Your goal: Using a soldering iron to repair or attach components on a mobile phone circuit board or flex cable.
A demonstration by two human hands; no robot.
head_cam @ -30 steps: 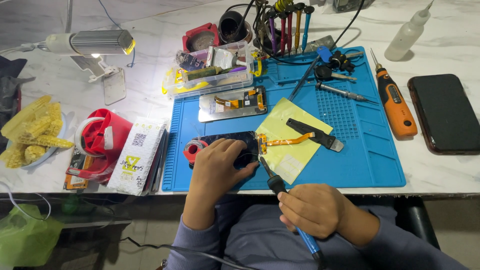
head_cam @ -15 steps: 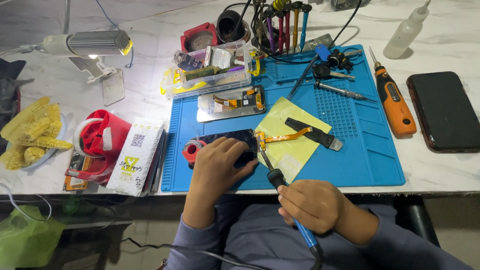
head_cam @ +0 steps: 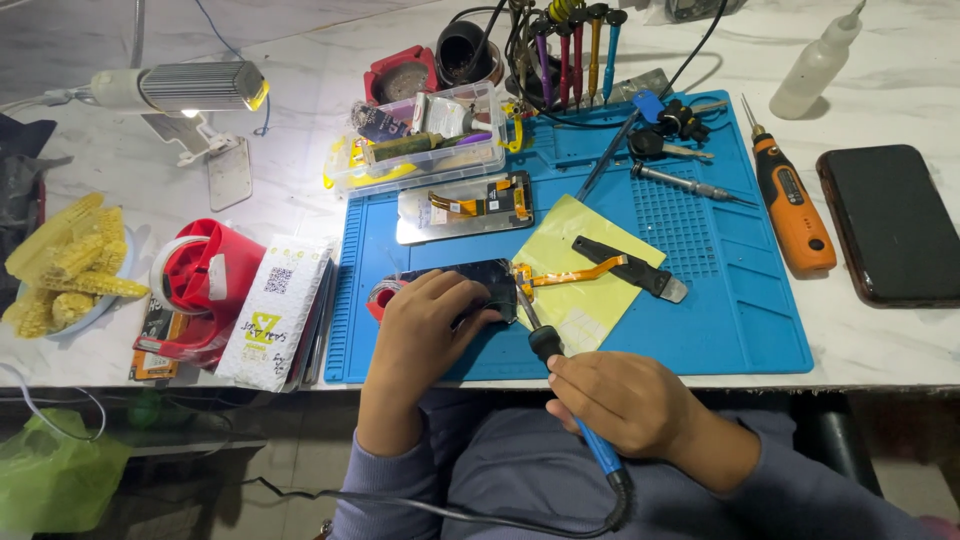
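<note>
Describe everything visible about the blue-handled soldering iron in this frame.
The soldering iron has a blue handle, a black collar and a thin metal tip. The right hand grips it mid-handle, tilted up and left, tip at the orange flex cable beside the dark phone part. Its black cord leaves the handle's lower end.

1. The left hand (head_cam: 425, 320) is bare, with no glove and no ring to see.
2. The right hand (head_cam: 620, 400) is bare too.
3. Both arms wear long soft sleeves (head_cam: 800, 490) in a grey-purple colour.
4. The sleeves end at the wrists.
</note>
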